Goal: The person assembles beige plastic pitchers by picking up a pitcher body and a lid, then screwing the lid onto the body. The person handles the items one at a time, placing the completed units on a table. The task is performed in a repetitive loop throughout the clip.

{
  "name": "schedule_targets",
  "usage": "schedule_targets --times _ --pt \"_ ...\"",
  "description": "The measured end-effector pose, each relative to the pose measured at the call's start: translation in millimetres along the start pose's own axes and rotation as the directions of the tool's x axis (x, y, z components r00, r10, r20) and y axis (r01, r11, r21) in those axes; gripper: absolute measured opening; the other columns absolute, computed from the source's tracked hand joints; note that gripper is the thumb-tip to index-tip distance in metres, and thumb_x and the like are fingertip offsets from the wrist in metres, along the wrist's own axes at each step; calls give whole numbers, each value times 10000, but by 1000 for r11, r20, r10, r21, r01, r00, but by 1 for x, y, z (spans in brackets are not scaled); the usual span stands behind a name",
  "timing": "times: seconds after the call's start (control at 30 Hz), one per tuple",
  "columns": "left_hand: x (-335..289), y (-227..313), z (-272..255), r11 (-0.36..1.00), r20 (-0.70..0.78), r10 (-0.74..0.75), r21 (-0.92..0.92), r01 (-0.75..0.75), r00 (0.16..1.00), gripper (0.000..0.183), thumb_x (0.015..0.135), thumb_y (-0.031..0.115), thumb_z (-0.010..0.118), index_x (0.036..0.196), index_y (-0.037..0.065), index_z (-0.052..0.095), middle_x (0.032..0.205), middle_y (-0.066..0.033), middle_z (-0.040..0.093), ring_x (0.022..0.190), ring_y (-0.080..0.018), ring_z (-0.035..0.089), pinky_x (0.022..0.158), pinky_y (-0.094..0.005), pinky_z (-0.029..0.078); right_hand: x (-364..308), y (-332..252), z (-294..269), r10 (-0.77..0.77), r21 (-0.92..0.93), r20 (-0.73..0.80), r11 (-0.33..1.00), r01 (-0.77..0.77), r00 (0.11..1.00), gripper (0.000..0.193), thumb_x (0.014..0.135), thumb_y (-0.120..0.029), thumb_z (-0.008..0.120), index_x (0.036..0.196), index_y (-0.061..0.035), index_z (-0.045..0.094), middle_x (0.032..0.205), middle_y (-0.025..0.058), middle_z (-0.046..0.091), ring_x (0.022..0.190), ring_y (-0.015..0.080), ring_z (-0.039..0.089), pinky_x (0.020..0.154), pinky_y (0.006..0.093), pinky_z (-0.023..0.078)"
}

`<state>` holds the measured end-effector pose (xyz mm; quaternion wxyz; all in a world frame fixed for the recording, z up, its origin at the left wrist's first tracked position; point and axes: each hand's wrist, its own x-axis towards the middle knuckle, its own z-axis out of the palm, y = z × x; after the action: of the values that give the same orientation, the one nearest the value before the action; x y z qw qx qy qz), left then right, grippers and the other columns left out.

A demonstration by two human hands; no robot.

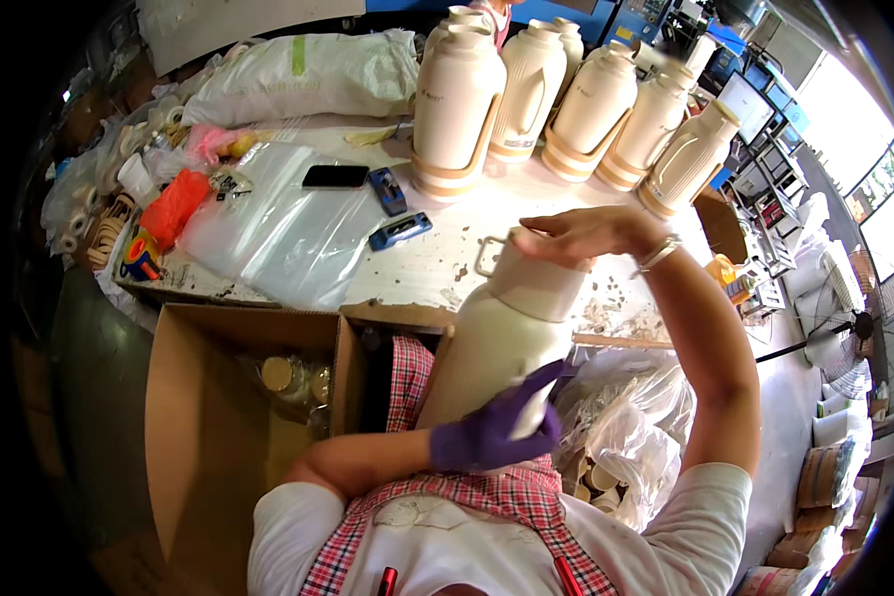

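Your left hand clasps tilted vacuum flask by handle | right hand caps cup lid, pinch unclear | slack left grip may drop flask

1. Left forearm: comes from the lower left, lies nearly level across the front of the torso; elbow bent.
2. Left hand: purple glove on; fingers curled in a grip, low and close to the body.
3. Right forearm: raised steeply, elbow out to the right, angled inward toward the top.
4. Right wrist: bent, pale bracelet around it.
5. Right hand: bare, higher than the left hand, palm down, fingers stretched leftward.
6. Both upper arms: white short sleeves.
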<state>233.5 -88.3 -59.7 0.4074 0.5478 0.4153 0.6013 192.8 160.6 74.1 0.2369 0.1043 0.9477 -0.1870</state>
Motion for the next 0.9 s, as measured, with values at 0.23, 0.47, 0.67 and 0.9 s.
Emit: schedule_targets --times 0.23,0.47,0.67,0.9 --pt "-80 -13 -75 618 -28 -15 -786 -13 999 576 832 -76 428 1372 122 404 535 -83 468 395 -152 430 399 -278 334 21 13 28 -760 803 -302 123 583 576 1279 562 -581 828 1460 42 164 1508 219 214 1387 283 254 1144 407 147" --pt "-108 -10 -89 532 55 61 -846 14 997 523 861 -31 459 1364 105 424 530 -106 488 382 -171 445 366 -292 324 84 27 96 -548 918 -384 -137 373 743 1022 551 -259 856 1366 33 312 1362 166 421 1251 229 424 1050 334 317" --pt "-109 28 -73 680 -240 -267 -733 7 933 427 938 74 468 1363 83 435 681 -88 567 444 -88 460 391 -235 370 36 -35 85 -411 700 -558 232 675 721 733 667 -235 803 1228 47 426 1143 129 571 1019 198 574 859 299 478" --pt "-36 -20 -51 950 -581 57 283 136 812 819 823 42 635 1457 33 116 1033 -116 581 868 -183 564 819 -342 465 84 -107 106 -285 -5 -743 907 421 605 521 721 -292 804 1071 -43 511 643 150 571 535 221 599 456 314 435"
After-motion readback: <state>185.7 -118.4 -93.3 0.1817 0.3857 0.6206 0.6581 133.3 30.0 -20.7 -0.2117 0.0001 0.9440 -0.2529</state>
